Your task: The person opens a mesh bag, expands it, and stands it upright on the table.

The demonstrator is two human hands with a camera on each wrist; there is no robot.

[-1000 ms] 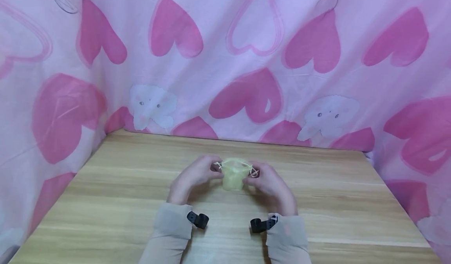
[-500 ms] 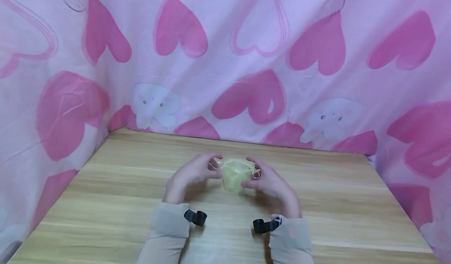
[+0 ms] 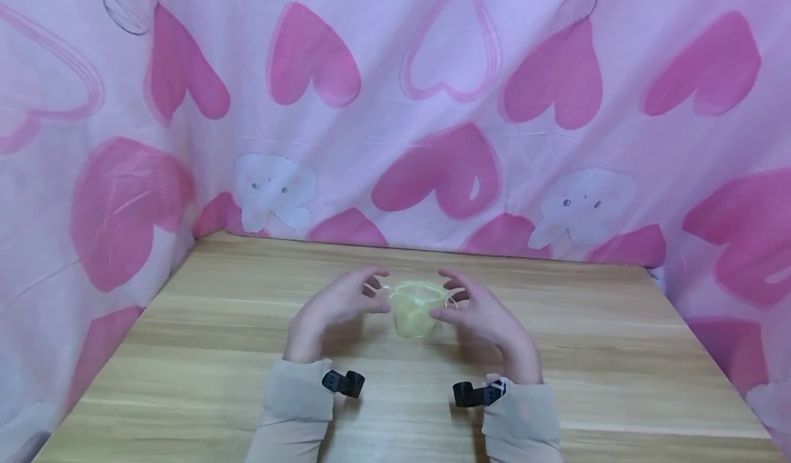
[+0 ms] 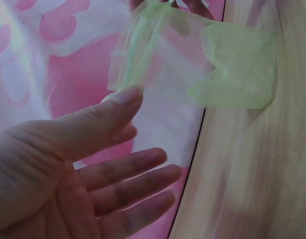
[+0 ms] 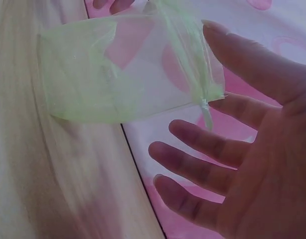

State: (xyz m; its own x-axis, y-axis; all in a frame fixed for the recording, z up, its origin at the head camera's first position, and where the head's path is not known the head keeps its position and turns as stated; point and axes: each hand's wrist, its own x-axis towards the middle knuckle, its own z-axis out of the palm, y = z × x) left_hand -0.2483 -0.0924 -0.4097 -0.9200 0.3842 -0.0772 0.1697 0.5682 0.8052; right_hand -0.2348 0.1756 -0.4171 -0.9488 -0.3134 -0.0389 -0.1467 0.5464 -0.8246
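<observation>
A small sheer yellow-green drawstring bag (image 3: 413, 317) stands upright on the table, mid-picture in the head view. Thin pale cord loops (image 3: 453, 303) stick out at both sides of its gathered top. My left hand (image 3: 336, 303) is at the bag's left side, fingers spread and gently bent; in the left wrist view its thumb tip is right at the top edge of the bag (image 4: 240, 67). On the other side my right hand (image 3: 488, 312) has thumb and fingers spread wide. In the right wrist view, its thumb and forefinger lie either side of the gathered neck (image 5: 193, 64).
The bag stands on a wood-grain table (image 3: 204, 353). A pink curtain with hearts (image 3: 439, 167) encloses the table's back and sides. Small black wrist cameras sit on the left cuff (image 3: 344, 383) and right cuff (image 3: 478, 394).
Both hands' fingers have spread away from the bag's top, and the right hand has shifted slightly to the right. The bag stays standing in about the same place.
</observation>
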